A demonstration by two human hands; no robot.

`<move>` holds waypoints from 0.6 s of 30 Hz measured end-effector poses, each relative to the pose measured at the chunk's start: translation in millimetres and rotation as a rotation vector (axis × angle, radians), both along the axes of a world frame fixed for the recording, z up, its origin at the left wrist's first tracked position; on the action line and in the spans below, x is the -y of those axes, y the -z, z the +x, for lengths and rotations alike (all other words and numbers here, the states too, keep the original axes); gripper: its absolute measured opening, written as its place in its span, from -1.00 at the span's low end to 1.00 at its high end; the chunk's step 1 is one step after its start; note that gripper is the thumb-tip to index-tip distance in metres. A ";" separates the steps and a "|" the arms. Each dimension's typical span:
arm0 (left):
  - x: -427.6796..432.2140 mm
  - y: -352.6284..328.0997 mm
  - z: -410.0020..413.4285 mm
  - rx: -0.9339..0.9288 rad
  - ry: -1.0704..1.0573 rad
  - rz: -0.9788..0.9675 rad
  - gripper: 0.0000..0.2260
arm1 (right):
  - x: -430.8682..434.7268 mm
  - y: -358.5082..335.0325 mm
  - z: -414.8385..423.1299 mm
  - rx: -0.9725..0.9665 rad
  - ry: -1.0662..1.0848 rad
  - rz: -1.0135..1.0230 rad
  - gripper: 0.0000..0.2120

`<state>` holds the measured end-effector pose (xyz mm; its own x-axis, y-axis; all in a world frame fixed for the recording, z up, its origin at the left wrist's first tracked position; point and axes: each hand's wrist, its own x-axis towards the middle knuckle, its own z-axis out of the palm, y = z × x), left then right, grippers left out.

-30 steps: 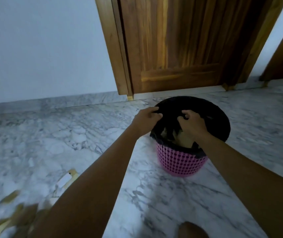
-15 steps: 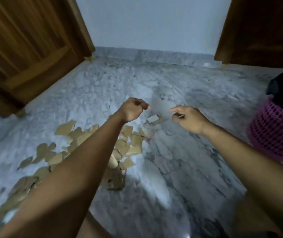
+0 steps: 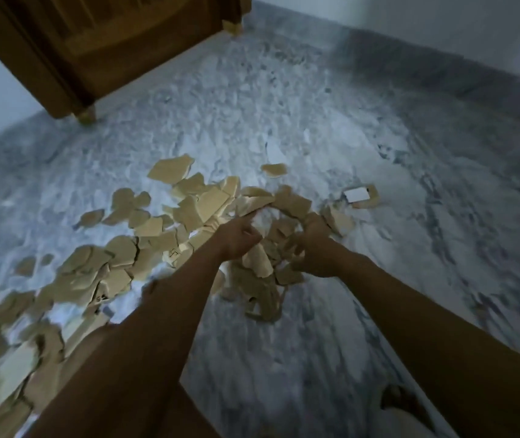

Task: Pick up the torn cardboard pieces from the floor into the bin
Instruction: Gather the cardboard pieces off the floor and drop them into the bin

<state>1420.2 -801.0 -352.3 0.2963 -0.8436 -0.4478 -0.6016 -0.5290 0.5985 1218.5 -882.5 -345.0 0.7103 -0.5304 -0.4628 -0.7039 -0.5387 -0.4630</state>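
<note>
the floor point(image 3: 378, 137) is the biggest thing here. it is grey and white stone, and it fills most of the view. a brown wood door point(image 3: 110, 42) stands at the top left, and a pale wall point(image 3: 441, 20) runs along the top right.

next come the pieces point(image 3: 195, 207). there are lots of them, tan and torn, in a long messy heap. the heap runs from the low left corner up to the middle of the floor. many lie on top of each other.

two bare arms reach out to the far end of the heap. the left hand point(image 3: 236, 240) is down in the pieces with its fingers bent. it is too blurry to tell if it grips any. the right hand point(image 3: 315, 248) is just beside it, and its fingers curl round a few pieces.

off to the right, a bit apart from the heap, lies a tag piece point(image 3: 361, 196) with a white square on it. one small piece point(image 3: 273, 169) sits alone just past the heap.

the bin does not show in this view, so i cannot tell how much is in it.

i think the job has a long way to go. almost all the pieces are still on the floor. this looks like a grab of one handful, and many more will be needed.
</note>
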 end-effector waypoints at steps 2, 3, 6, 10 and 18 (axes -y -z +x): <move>-8.7 23.0 11.6 0.010 -0.051 0.027 -0.74 | -2.2 24.7 11.6 -0.022 -0.015 0.035 -0.54; -13.0 32.1 13.7 0.005 -0.072 0.043 -0.76 | -5.7 34.7 14.9 -0.037 0.000 0.054 -0.57; -21.8 56.6 15.0 0.042 -0.080 0.079 -0.82 | -25.6 65.1 21.8 -0.091 0.010 0.063 -0.55; -15.2 91.3 14.6 0.297 0.160 0.049 -0.50 | -37.9 111.5 35.0 -0.084 -0.011 0.042 -0.53; 9.7 137.9 -3.5 0.765 0.698 0.069 -0.37 | -1.6 172.3 12.3 -0.033 -0.121 -0.196 -0.36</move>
